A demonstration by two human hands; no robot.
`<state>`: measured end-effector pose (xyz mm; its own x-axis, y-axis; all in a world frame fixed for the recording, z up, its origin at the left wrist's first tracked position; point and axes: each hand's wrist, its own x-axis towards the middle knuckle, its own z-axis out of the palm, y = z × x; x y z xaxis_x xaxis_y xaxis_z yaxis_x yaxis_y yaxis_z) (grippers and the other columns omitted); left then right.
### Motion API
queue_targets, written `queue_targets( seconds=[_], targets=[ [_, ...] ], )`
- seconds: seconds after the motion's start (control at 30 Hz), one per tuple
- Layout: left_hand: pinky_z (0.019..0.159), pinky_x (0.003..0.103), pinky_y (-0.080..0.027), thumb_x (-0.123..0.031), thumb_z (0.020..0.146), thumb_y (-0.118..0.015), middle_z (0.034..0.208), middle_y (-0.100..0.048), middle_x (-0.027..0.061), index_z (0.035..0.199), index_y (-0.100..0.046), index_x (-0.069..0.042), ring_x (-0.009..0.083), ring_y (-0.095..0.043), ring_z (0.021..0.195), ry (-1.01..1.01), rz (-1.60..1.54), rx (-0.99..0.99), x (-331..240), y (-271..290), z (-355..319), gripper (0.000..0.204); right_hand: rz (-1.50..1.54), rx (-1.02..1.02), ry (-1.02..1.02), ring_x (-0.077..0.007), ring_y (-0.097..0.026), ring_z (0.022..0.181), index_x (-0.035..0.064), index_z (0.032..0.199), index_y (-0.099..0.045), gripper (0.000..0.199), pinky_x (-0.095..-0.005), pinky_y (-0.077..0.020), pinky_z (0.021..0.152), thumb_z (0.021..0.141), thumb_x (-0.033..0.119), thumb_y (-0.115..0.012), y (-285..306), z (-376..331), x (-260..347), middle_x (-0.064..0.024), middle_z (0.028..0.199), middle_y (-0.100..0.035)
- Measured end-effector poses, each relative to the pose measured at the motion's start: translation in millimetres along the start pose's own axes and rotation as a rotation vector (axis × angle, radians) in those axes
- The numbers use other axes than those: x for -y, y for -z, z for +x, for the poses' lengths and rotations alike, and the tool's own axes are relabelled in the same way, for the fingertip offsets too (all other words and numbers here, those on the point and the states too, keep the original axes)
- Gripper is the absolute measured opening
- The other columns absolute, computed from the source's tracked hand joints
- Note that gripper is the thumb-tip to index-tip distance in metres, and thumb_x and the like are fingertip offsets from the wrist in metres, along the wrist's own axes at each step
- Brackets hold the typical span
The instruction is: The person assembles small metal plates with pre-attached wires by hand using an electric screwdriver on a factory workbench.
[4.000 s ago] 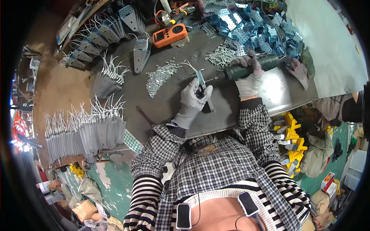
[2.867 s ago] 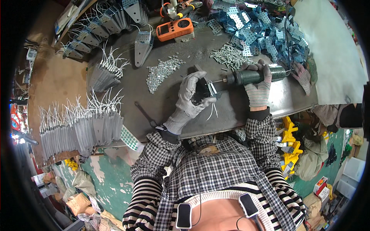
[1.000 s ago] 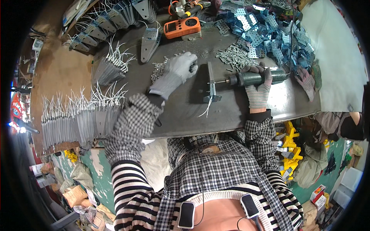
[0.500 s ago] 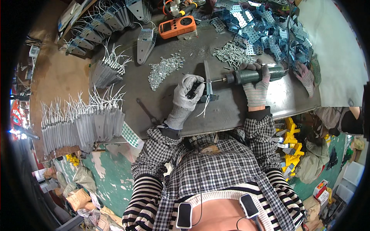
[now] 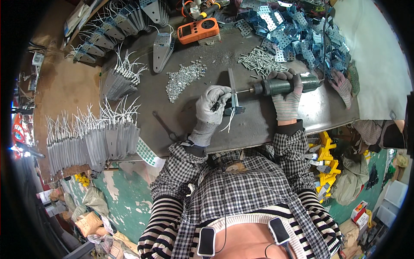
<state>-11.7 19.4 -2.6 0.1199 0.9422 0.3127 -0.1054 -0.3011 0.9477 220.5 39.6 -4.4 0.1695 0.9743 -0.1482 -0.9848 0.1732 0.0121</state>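
My left hand (image 5: pixel 211 105), in a grey glove, closes its fingertips at the left face of a grey metal plate (image 5: pixel 232 82) held on edge. Two white wires (image 5: pixel 230 122) hang from the plate's near end, beside a dark bracket (image 5: pixel 237 110). Something dark shows inside the curled left fingers; its kind is hidden. My right hand (image 5: pixel 286 97), in a striped glove, grips a dark green electric screwdriver (image 5: pixel 280 85). Its thin bit (image 5: pixel 244 91) points left and meets the plate's right side.
Loose nuts (image 5: pixel 183 80) and screws (image 5: pixel 263 60) lie beyond my hands. Perforated metal brackets (image 5: pixel 297 34) are heaped at the far right. Wired plates (image 5: pixel 108 142) stand in rows at left. A spanner (image 5: pixel 164 125), an orange meter (image 5: pixel 198 30) and a pinkish glove (image 5: pixel 340 86) are also there.
My left hand has shifted slightly to the right, its fingers now closer against the plate. The screwdriver and my right hand have hardly moved.
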Motion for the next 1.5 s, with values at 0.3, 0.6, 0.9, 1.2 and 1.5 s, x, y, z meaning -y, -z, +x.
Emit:
queue_targets(
  seconds=[0.3,0.6,0.9,1.2,1.5],
  targets=[
    [0.087,0.023,-0.050,0.014,0.089,-0.057,0.106,-0.062,0.0096,0.109,-0.060,0.006,0.0126,-0.060,0.097,0.150,-0.085,-0.129,-1,-9,-2,0.022,-0.047,-0.028,0.021,-0.0180,-0.055,0.082,0.0052,0.112,-0.055,0.031,-0.0470,-0.0461,0.100,0.087,0.013,-0.072,-2,0,1,-0.0022,0.085,-0.055],
    [0.079,0.022,-0.051,0.010,0.089,-0.062,0.104,-0.064,0.0062,0.105,-0.062,0.005,0.0106,-0.061,0.092,0.074,0.035,-0.143,12,-4,-6,0.017,-0.050,-0.035,0.028,-0.0179,-0.055,0.081,0.0049,0.115,-0.052,0.037,-0.0471,-0.0471,0.098,0.086,0.013,-0.073,-8,-4,-4,-0.0023,0.085,-0.054],
    [0.079,0.023,-0.052,0.012,0.089,-0.060,0.102,-0.065,0.0053,0.105,-0.064,0.004,0.0103,-0.062,0.091,-0.044,0.450,0.001,-16,-3,2,0.019,-0.021,-0.039,0.031,-0.0182,-0.054,0.081,0.0043,0.110,-0.055,0.032,-0.0468,-0.0472,0.097,0.086,0.013,-0.073,-3,-1,-3,-0.0018,0.084,-0.053],
    [0.085,0.025,-0.051,0.014,0.088,-0.059,0.105,-0.065,0.0092,0.101,-0.061,0.006,0.0136,-0.063,0.097,-0.021,0.246,-0.072,-13,-13,-1,0.015,0.003,-0.021,0.017,-0.0179,-0.054,0.081,0.0058,0.103,-0.060,0.026,-0.0459,-0.0466,0.097,0.084,0.013,-0.075,-3,-2,0,-0.0009,0.084,-0.054],
    [0.080,0.023,-0.050,0.010,0.092,-0.057,0.099,-0.064,0.0068,0.100,-0.060,0.005,0.0099,-0.059,0.088,0.018,0.339,-0.101,-11,-15,3,0.010,-0.011,0.035,0.021,-0.0182,-0.054,0.082,0.0070,0.108,-0.057,0.029,-0.0460,-0.0426,0.103,0.085,0.014,-0.074,-1,-5,-3,-0.0005,0.083,-0.052]
  ],
)
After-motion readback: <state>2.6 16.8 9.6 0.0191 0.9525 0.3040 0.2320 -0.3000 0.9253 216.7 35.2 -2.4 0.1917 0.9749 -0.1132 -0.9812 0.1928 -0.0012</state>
